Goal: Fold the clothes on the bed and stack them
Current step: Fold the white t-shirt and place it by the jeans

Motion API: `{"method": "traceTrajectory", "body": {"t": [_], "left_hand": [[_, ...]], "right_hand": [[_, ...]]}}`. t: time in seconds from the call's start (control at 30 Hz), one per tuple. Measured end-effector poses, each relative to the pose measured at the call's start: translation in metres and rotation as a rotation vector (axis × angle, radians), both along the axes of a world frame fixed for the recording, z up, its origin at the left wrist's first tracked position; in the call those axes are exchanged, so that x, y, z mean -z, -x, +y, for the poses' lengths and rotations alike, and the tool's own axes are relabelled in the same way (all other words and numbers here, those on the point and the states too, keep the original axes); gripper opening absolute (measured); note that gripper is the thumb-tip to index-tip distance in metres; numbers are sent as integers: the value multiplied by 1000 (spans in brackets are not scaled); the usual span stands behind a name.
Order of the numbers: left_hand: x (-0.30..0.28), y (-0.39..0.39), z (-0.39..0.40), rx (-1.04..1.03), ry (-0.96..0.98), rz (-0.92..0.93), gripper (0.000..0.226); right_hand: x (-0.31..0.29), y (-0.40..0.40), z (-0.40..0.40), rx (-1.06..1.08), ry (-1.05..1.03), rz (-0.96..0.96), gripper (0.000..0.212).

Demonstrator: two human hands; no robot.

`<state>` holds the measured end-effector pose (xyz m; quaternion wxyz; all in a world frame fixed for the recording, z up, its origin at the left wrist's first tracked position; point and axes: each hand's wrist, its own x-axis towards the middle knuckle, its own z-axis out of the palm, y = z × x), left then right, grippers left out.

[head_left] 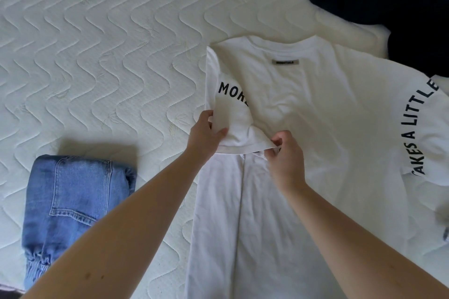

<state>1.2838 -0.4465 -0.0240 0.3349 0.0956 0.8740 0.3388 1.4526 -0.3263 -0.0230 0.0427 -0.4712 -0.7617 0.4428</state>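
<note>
Both our forearms reach in from the bottom edge, and at their ends our hands meet on the folded-in sleeve of the white T-shirt (303, 109), which lies back-up on the bed (97, 43) with its collar away from us. Our left hand (206, 133) grips the hem end of that sleeve, thumb on top and fingers curled under the cloth. Our right hand (286, 155) pinches the sleeve's other corner between thumb and fingertips, just beside the long vertical crease where the left side of the shirt is already turned in. The far sleeve, printed with dark letters, is not yet folded and lies spread out to our right.

We judge the sleeve fold to be in hand, with the right side and the crosswise folds left to do. The risk we see is in the pull: both hands hold only a small bit of thin cloth, so tugging unevenly could drag the turned-in side open or skew the crease, and a wrinkle trapped under the sleeve would show in the final fold.

Folded blue jeans (73, 201) sit well apart to our left, ready as the base of the stack. A dark garment (376, 2) lies beyond the shirt, touching its shoulder, unfolded.
</note>
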Motion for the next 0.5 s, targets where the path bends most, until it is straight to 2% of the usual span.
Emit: {"method": "traceTrajectory", "body": {"t": [0.1,0.23,0.37,0.43,0.5], "left_hand": [[4,-4,-2,-48,5,27,34],[8,-4,1,-112,27,4,9],[9,-5,4,-180,-3,-46,12],[9,-5,4,-117,22,-17,12],[7,-3,4,-31,53,73,16]], "right_hand": [[-2,-4,2,14,79,-8,17],[-3,-4,2,134,357,-26,12],[-8,-3,1,296,615,96,16],[-7,-9,-3,248,604,1,14],[-4,-16,-6,59,408,-191,18]]}}
